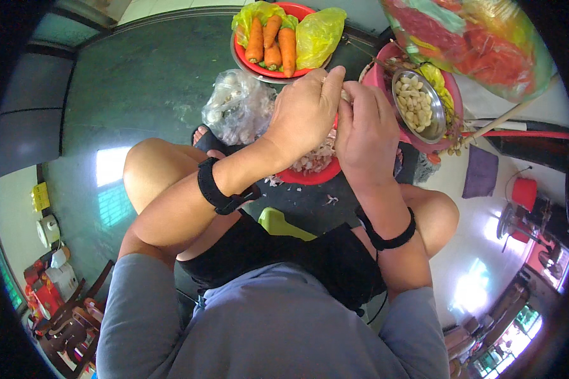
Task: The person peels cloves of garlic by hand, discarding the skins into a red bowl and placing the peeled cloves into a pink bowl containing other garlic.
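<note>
My left hand [302,115] and my right hand [367,130] meet, fingertips close together. Between them they pinch a small pale piece of garlic [345,95], mostly hidden by the fingers. Below is a red plastic bowl [314,178] with papery garlic skins [316,160] in it, partly covered by my hands. Left of it lies a clear plastic bag [239,111] of garlic bulbs. To the right, a stainless steel bowl [440,124] tilts on a pink basin [456,90] and contains peeled garlic cloves [413,104].
Carrots [288,47] and yellow-green plastic bags lie in a red basin [298,8] ahead. A large bag of coloured plastic [474,42] bulges at upper right, above a wooden stick [512,111]. Skin scraps dot the dark green floor [137,76]. A yellow-green plastic stool [277,220] shows between my legs.
</note>
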`<state>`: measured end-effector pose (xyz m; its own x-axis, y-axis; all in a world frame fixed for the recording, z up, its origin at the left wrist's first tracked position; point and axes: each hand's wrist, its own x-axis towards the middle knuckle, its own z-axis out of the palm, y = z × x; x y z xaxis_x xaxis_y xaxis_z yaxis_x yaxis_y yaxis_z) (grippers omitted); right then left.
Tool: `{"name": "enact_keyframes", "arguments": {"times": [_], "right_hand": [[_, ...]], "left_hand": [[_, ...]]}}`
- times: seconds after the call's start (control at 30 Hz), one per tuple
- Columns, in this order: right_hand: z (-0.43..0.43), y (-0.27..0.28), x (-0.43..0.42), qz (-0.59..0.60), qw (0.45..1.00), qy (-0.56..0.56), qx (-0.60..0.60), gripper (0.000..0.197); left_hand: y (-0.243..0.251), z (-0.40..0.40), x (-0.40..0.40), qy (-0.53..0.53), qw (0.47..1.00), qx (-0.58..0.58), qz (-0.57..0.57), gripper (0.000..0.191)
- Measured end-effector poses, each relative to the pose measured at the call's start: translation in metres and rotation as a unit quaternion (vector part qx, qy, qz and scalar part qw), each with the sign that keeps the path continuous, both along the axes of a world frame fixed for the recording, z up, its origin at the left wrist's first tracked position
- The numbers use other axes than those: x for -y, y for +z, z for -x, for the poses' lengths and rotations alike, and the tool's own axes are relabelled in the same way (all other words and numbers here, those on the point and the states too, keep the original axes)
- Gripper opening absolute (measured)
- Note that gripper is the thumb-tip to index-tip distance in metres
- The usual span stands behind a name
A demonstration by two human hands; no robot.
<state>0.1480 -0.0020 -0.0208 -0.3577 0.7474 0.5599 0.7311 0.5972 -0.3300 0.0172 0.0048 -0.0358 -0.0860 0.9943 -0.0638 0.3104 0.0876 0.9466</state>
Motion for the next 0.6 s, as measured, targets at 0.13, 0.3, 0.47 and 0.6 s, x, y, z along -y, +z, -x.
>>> {"name": "enact_keyframes", "arguments": {"times": [0.13,0.3,0.47,0.6], "right_hand": [[-0.002,0.002,0.004,0.050,0.999,-0.002,-0.003,0.026],[-0.008,0.011,0.003,0.241,0.964,-0.015,-0.113,0.018],[-0.031,0.004,-0.012,0.552,0.653,0.064,-0.514,0.016],[-0.031,0.008,-0.012,0.603,0.487,0.093,-0.625,0.015]], "left_hand": [[0.014,0.006,0.002,-0.018,0.995,-0.099,0.015,0.049],[0.008,0.011,0.006,-0.054,0.987,-0.148,-0.017,0.050],[0.002,0.021,-0.003,-0.052,0.997,0.014,0.050,0.042],[0.009,0.032,-0.003,-0.054,0.959,0.267,0.080,0.029]]}}
